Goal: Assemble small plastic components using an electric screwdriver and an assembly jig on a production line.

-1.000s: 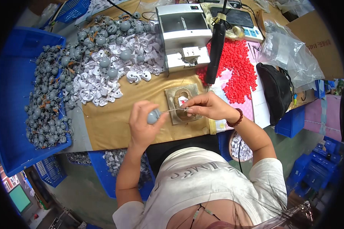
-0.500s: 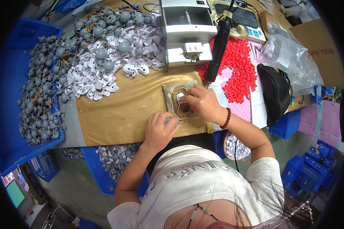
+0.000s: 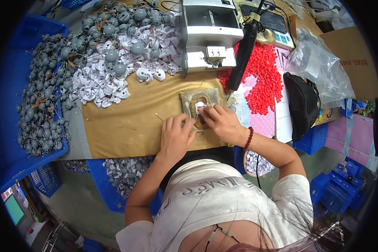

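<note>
My right hand bunched narrow against the white piece in the metal fixture; my left hand curled alongside, its grey ball no longer showing clearly (I couldn't tell either grip), so work seemed centred there.

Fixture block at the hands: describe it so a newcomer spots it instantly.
Find the silver machine at top centre. Just below it in the picture, on the tan covering, lies a squarish, dull-grey fixture block, the right hand over its right side. Its oval hollow, holding a white piece, sets it apart from the heaped white parts and red parts nearby.
</note>
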The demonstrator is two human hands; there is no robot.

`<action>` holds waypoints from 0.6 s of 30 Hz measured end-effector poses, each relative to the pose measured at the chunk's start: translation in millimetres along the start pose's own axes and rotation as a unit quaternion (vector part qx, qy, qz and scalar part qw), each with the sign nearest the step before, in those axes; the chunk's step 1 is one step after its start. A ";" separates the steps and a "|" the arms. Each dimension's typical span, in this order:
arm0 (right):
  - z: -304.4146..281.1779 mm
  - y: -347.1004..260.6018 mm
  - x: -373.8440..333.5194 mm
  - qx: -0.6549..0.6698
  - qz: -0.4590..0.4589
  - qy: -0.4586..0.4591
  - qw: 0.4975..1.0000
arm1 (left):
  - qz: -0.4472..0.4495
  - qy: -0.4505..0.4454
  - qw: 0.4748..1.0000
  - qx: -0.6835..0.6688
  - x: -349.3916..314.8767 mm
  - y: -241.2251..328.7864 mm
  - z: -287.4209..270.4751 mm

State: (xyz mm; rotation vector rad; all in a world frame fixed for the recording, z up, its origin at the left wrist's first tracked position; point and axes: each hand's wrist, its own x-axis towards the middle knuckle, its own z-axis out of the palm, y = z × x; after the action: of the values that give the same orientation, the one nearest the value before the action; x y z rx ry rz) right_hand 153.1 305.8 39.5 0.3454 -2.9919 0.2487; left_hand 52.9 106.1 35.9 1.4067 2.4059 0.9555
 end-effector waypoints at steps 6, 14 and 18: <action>-10.2 21.1 -8.4 0.227 0.063 0.043 0.971 | 0.031 0.006 0.994 0.109 14.5 8.2 25.8; -18.7 50.0 -37.3 0.242 0.137 0.023 0.960 | 0.039 0.040 0.993 0.100 18.0 1.0 38.2; 13.5 46.9 -42.5 0.213 0.189 0.105 0.953 | 0.048 0.054 0.993 0.094 17.9 -1.8 37.0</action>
State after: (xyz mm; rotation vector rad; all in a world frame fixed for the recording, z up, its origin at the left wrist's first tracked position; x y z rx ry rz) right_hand 181.8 357.7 13.5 -0.2173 -2.7429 0.9119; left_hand 59.3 136.4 8.8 1.5855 2.5874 0.8645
